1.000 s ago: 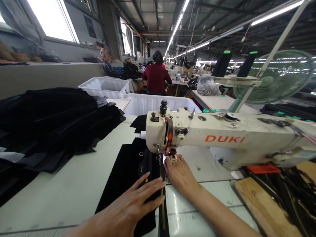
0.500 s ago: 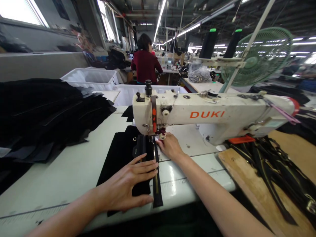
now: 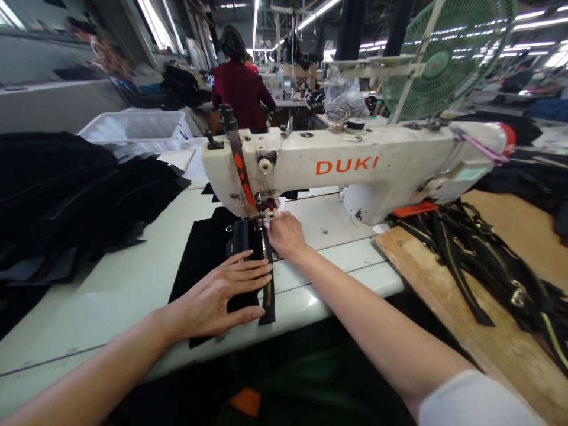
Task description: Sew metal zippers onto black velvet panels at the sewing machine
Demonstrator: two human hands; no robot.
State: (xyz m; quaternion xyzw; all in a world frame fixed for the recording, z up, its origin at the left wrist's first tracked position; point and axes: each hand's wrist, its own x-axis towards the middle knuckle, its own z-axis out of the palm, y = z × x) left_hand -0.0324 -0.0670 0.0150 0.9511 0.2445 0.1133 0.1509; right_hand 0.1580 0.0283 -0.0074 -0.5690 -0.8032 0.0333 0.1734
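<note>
My left hand lies flat with its fingers spread over a black fabric piece and reaches onto a black zipper strip with gold teeth. A small black strap piece with a metal ring is on the fabric, just beyond those fingers. The zipper runs up under the presser foot of a white sewing machine. Close by the needle area, my right hand is closed, its fingers bent at the zipper's right edge. Its fingertips are partly hidden, with a bit of white showing there.
Stacked black fabric pieces cover the table's left side. On the right, a wooden board bears several zipper strips. Behind stand a white bin, a green fan and a person facing away.
The view has tilted down and shifted, so the machine appears higher and further left. Both hands keep nearly the same places on the fabric and zipper.
</note>
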